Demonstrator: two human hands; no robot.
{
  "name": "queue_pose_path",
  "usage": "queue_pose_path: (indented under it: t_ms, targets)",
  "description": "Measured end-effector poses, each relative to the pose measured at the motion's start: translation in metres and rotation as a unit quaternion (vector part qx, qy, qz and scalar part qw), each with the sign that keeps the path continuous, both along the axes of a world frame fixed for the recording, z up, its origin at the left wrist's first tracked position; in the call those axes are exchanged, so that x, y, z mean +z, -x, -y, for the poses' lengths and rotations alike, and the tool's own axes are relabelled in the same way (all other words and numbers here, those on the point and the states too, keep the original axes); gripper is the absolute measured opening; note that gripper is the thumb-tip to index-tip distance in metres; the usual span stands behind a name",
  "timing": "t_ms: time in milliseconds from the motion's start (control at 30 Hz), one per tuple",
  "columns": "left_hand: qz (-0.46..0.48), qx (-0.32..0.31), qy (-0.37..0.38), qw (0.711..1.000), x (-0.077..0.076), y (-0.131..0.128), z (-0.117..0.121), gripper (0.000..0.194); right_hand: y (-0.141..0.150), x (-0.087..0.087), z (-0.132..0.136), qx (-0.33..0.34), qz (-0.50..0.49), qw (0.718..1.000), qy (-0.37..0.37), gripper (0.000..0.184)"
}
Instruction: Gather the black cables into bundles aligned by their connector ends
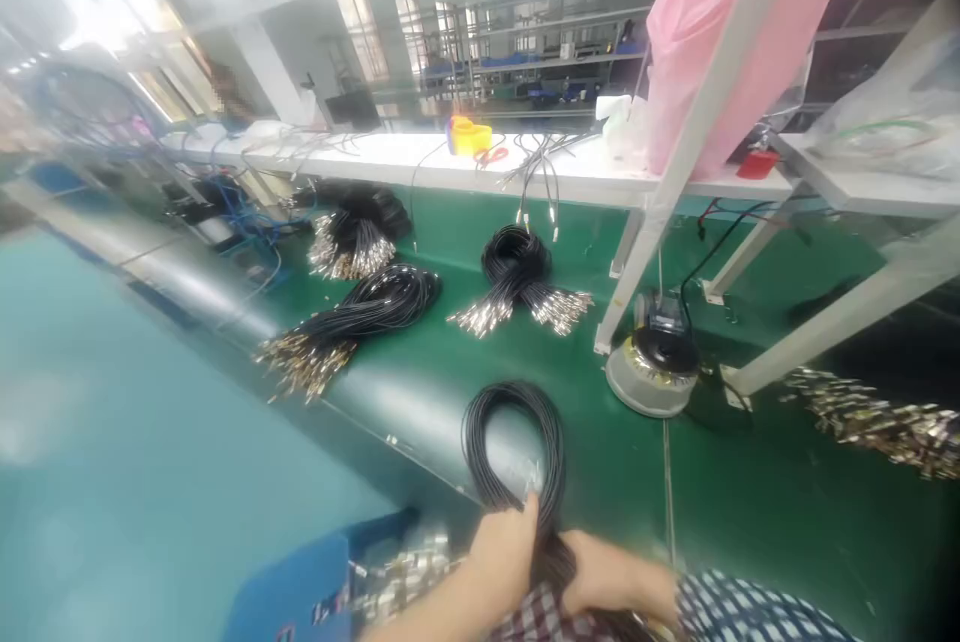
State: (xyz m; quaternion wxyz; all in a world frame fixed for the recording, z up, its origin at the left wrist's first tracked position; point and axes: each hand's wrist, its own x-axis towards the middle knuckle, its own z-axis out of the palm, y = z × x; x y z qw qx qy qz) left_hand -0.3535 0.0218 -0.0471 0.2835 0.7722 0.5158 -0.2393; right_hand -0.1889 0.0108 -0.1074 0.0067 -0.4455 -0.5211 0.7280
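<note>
A bundle of black cables [556, 432], coiled into an upright loop, is near me at the bench's front edge. My left hand [501, 544] closes on the loop's near side, its thumb pointing up. A small pale, blurred piece shows at that thumb's tip; I cannot tell what it is. My right hand [604, 570] is wrapped round the gathered cables just below the loop. The cables' lower ends run down toward my lap, mostly hidden by hands and sleeve.
Other cable bundles lie on the green bench: a crossed one [517, 267], a long one [375, 307] and a dark one [367, 222]. A round-based machine [652, 377] stands by the shelf post. A blue crate [300, 582] holds metal-ended parts. Pink bag [697, 52] hangs above.
</note>
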Motion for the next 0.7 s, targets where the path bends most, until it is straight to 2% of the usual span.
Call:
queue_pose_path:
  t_ms: [67, 133, 233, 300, 433, 633, 700]
  targets:
    - [0.010, 0.014, -0.008, 1.000, 0.020, 0.006, -0.010, 0.079, -0.002, 0.013, -0.009, 0.004, -0.017, 0.996, -0.088, 0.038]
    - [-0.007, 0.002, -0.021, 1.000, 0.043, 0.011, -0.026, 0.079, -0.002, 0.029, -0.026, 0.020, -0.023, 0.989, -0.144, 0.040]
    - [-0.064, -0.037, -0.067, 0.995, 0.073, 0.012, -0.059, 0.081, 0.001, 0.046, -0.065, 0.014, -0.023, 0.976, -0.214, 0.042]
    - [-0.093, -0.050, -0.116, 0.988, 0.084, 0.009, -0.089, 0.082, 0.003, 0.052, -0.100, -0.002, -0.026, 0.967, -0.252, 0.041]
    - [-0.107, -0.066, -0.226, 0.966, 0.090, 0.004, -0.168, 0.081, 0.008, 0.058, -0.188, -0.045, -0.017, 0.954, -0.295, 0.032]
    - [-0.093, -0.072, -0.343, 0.932, 0.099, 0.007, -0.314, 0.065, 0.019, 0.073, -0.334, -0.107, -0.042, 0.952, -0.283, 0.030]
    - [-0.084, -0.078, -0.357, 0.927, 0.093, 0.006, -0.364, 0.066, 0.023, 0.072, -0.379, -0.118, -0.041, 0.953, -0.274, 0.025]
